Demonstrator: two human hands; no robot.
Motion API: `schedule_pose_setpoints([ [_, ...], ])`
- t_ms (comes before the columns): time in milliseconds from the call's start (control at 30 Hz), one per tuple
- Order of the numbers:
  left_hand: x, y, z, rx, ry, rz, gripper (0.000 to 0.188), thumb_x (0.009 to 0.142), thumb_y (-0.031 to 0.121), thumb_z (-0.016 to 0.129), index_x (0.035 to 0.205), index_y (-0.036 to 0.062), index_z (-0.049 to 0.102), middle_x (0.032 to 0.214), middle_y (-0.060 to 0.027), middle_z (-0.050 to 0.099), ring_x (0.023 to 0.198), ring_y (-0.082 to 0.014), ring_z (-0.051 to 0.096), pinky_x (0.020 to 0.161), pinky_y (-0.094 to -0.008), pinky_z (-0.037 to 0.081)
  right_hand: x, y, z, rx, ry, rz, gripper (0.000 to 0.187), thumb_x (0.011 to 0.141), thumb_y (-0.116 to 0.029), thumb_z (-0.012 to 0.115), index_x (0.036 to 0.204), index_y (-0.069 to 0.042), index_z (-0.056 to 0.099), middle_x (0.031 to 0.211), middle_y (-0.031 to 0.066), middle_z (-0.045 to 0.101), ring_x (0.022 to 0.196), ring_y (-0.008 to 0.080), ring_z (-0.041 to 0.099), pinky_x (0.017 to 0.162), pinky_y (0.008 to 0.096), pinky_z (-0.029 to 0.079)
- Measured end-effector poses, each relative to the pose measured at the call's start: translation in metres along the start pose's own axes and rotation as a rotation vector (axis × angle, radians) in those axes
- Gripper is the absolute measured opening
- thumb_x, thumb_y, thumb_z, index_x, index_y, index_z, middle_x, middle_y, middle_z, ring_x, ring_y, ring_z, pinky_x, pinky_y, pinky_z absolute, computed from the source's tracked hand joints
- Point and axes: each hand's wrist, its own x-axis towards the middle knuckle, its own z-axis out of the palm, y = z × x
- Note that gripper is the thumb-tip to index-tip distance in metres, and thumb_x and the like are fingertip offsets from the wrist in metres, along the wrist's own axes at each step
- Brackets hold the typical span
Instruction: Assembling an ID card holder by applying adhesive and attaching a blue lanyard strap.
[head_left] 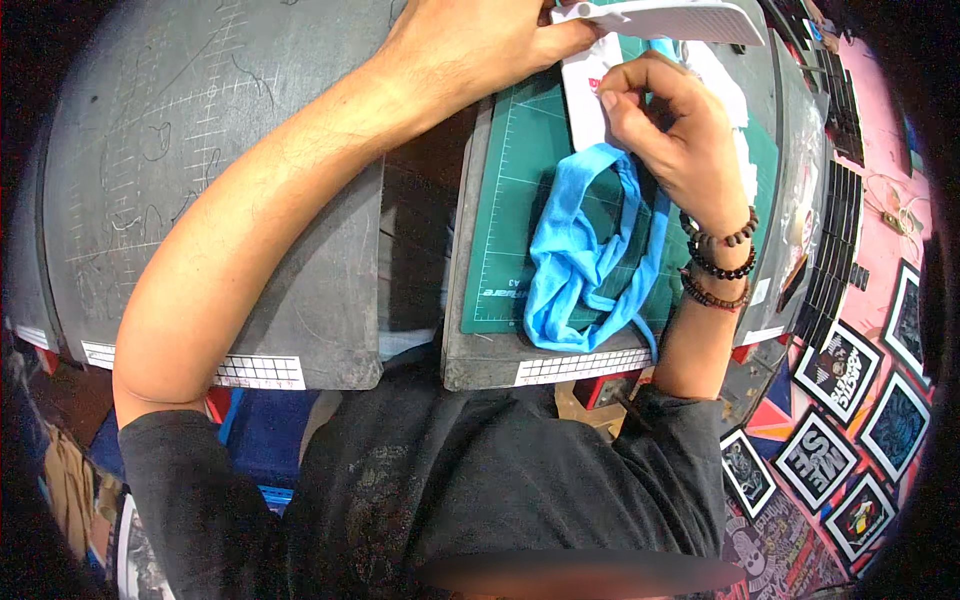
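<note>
Blue cloth (560, 240), one piece, lies on one green mat (500, 255). Right grip (685, 135), with three bracelets (722, 270), is pressed together; left grip (480, 40) touches one white flat piece (690, 22), its closing I cannot tell.

At the left hand (480, 35), the white slab (690, 20) looks like plastic or rubber, textured on its face. Just below the right hand (680, 130), the blue strip (562, 205) is creased, matt cloth over a smooth-looking green mat (508, 210). Left of both, the grey tabletop (120, 190) looks matt and scuffed; behind the right-hand grip, black beads (725, 266) look glossy.
</note>
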Motion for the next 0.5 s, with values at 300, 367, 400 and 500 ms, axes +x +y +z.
schedule_pose_setpoints([
  [300, -0.0007, 0.0019, 0.0000, 0.027, -0.003, -0.021, 0.026, 0.082, 0.025, 0.078, 0.091, 0.0019, 0.069, 0.080, -0.0151, 0.062, 0.087, -0.0313, 0.057, 0.077, -0.0436, 0.047, -0.0032, -0.0058, -0.0041, -0.051, 0.064, -0.090, 0.013, 0.090, -0.016, 0.075, 0.099, -0.007, 0.079, 0.081, 0.0050, 0.068, 0.065, 0.0138, 0.061, 0.059, 0.0282, 0.047],
  [367, 0.0001, 0.0042, -0.0004, 0.036, -0.026, -0.053, 0.026, 0.083, 0.025, 0.078, 0.090, 0.0016, 0.069, 0.081, -0.0149, 0.062, 0.087, -0.0305, 0.057, 0.077, -0.0431, 0.047, -0.0035, -0.0055, -0.0026, -0.071, 0.109, -0.140, 0.013, 0.090, -0.017, 0.076, 0.099, -0.008, 0.079, 0.081, 0.0051, 0.070, 0.064, 0.0154, 0.061, 0.059, 0.0298, 0.048],
  [400, 0.0004, 0.0032, 0.0004, 0.036, -0.026, -0.047, 0.026, 0.083, 0.025, 0.078, 0.090, 0.0016, 0.069, 0.081, -0.0149, 0.062, 0.087, -0.0305, 0.057, 0.077, -0.0431, 0.047, -0.0031, -0.0033, -0.0009, -0.073, 0.115, -0.140, 0.013, 0.090, -0.017, 0.076, 0.099, -0.008, 0.079, 0.081, 0.0051, 0.070, 0.064, 0.0154, 0.061, 0.059, 0.0298, 0.048],
  [500, -0.0001, 0.0015, 0.0010, 0.032, -0.022, -0.011, 0.026, 0.083, 0.024, 0.078, 0.090, 0.0011, 0.069, 0.081, -0.0146, 0.063, 0.087, -0.0299, 0.058, 0.077, -0.0427, 0.047, -0.0014, -0.0011, 0.0028, -0.110, 0.224, -0.142, 0.013, 0.088, -0.018, 0.078, 0.096, -0.008, 0.080, 0.078, 0.0053, 0.071, 0.064, 0.0167, 0.063, 0.060, 0.0306, 0.049],
])
